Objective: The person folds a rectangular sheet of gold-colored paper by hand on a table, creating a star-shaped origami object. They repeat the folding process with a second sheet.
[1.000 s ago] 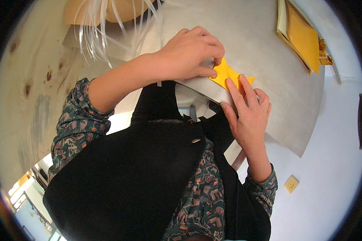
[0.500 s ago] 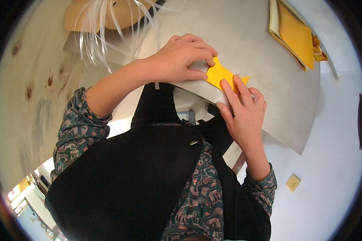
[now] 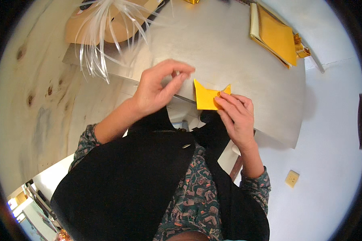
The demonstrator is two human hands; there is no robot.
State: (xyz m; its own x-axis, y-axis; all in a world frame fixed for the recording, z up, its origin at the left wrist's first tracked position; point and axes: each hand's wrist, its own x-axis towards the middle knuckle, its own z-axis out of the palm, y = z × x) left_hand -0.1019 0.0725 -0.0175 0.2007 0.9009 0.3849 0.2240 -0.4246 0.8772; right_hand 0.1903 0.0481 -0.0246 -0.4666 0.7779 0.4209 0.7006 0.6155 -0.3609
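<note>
A folded piece of yellow paper (image 3: 206, 99) has two pointed corners standing up, one at each side. My right hand (image 3: 238, 116) pinches its right end between thumb and fingers, near the front edge of the grey tabletop (image 3: 229, 48). Off to the left of the paper, my left hand (image 3: 159, 85) is in the air with nothing in it. Its thumb and index finger stretch toward the paper without touching it, and the fingertips are slightly blurred by motion.
White plastic strips (image 3: 96, 44) hang over a tan object (image 3: 78, 28) at the back left. A stack of yellow sheets (image 3: 275, 36) lies at the far right. Pale wooden board (image 3: 40, 88) fills the left side. An outlet (image 3: 292, 178) is on the white wall.
My left hand has let go of the yellow paper and drawn back to the left. My right hand has shifted slightly left and nearer with the paper, which has turned.
</note>
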